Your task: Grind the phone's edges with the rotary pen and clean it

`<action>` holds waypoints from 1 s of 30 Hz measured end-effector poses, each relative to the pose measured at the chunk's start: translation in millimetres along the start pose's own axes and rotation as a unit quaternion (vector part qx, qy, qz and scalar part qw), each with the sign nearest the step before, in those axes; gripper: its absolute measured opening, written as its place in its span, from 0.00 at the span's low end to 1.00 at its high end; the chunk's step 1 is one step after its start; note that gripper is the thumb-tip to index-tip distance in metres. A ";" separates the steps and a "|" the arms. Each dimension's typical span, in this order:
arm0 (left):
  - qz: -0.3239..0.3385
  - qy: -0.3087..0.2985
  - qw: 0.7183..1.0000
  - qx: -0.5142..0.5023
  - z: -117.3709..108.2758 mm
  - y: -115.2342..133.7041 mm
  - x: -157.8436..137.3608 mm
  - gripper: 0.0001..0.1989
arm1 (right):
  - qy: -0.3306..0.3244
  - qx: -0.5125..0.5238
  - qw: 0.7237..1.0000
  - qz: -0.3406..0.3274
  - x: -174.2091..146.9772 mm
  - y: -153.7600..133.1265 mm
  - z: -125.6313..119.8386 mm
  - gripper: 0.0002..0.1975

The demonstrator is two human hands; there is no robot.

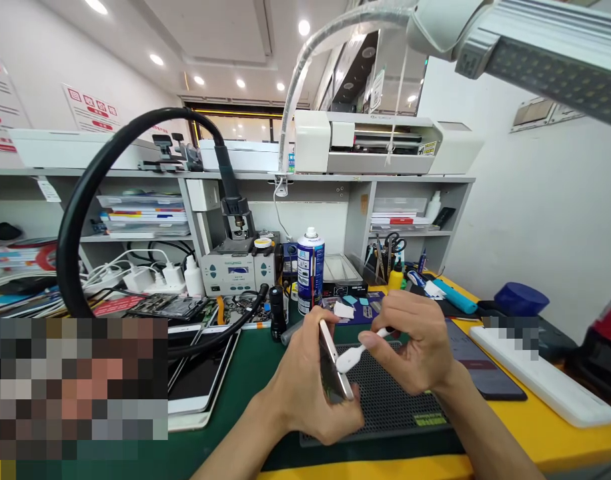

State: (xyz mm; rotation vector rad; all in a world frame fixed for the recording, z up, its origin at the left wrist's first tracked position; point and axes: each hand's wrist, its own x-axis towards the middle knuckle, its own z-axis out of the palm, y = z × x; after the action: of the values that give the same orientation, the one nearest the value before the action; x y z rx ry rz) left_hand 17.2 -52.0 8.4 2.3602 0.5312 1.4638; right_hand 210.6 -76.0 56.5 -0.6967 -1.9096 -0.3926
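My left hand (313, 383) is closed around a smartphone (335, 360), which is tilted up on edge with its dark face toward the left. In my right hand (413, 343), thumb and fingers pinch a slim white piece with a wide, flat end, shaped like a cable plug (349, 359). That wide end touches the phone's near long-looking edge; whether it sits inside an opening I cannot tell. Part of the white piece is hidden behind my right fingers. Both hands are above a dark perforated mat (385, 400) on the green work surface.
A blue spray can (310, 267) and a black flashlight (277, 313) stand behind my hands. Tablets (200, 380) lie left, under a black hose (65, 220). To the right are a dark flat device (490, 367) and a long white case (540, 377). A lamp (550, 60) hangs overhead.
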 end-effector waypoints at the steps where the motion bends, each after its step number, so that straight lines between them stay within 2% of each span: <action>1: -0.002 0.004 1.000 0.005 0.0 1.0 0.3 0.33 | 0.003 -0.011 1.000 -0.003 0.3 0.0 -0.5 0.14; 3: -0.010 0.019 1.000 0.020 0.1 3.3 1.2 0.31 | 0.009 -0.032 0.999 -0.006 0.3 -1.4 -1.4 0.14; 5: -0.023 0.043 0.998 0.042 1.0 4.8 1.8 0.30 | 0.006 -0.054 0.998 0.020 -1.6 -4.9 -2.5 0.15; 7: -0.040 0.068 0.994 0.070 3.1 4.4 1.3 0.30 | -0.011 -0.072 0.993 0.094 -6.6 -10.5 -5.2 0.18; 9: -0.055 0.088 0.990 0.093 6.0 1.8 -0.4 0.32 | -0.044 -0.065 0.974 0.213 -14.5 -18.0 -10.9 0.22; 12: -0.058 0.104 0.987 0.103 9.6 -4.0 -3.6 0.32 | -0.098 0.039 0.911 0.400 -28.0 -33.3 -24.4 0.24; 14: -0.049 0.106 0.988 0.102 9.8 -6.4 -5.0 0.31 | -0.119 0.142 0.855 0.484 -35.0 -46.6 -32.9 0.23; 17: -0.022 0.101 0.989 0.102 6.5 -5.9 -5.0 0.26 | -0.112 0.247 0.784 0.558 -40.0 -68.8 -38.8 0.25; 20: 0.016 0.092 0.990 0.104 2.5 -1.9 -3.9 0.17 | -0.074 0.291 0.744 0.597 -40.9 -86.7 -36.0 0.27; 22: 0.039 0.086 0.990 0.103 1.1 0.8 -3.5 0.13 | -0.058 0.303 0.733 0.607 -40.6 -93.3 -32.1 0.27; 25: 0.058 0.076 0.991 0.094 1.0 3.7 -3.3 0.13 | -0.060 0.287 0.729 0.618 -39.6 -96.0 -27.5 0.27; 30: 0.072 0.055 0.993 0.075 0.7 5.7 -3.9 0.12 | -0.078 0.214 0.767 0.600 -38.1 -93.8 -26.9 0.27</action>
State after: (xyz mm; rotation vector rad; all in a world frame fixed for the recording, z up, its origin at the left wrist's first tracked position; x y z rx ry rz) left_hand 17.1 -58.9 7.5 2.4884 0.5247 1.6789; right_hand 183.1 -175.1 37.0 -1.4619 -1.2360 0.9073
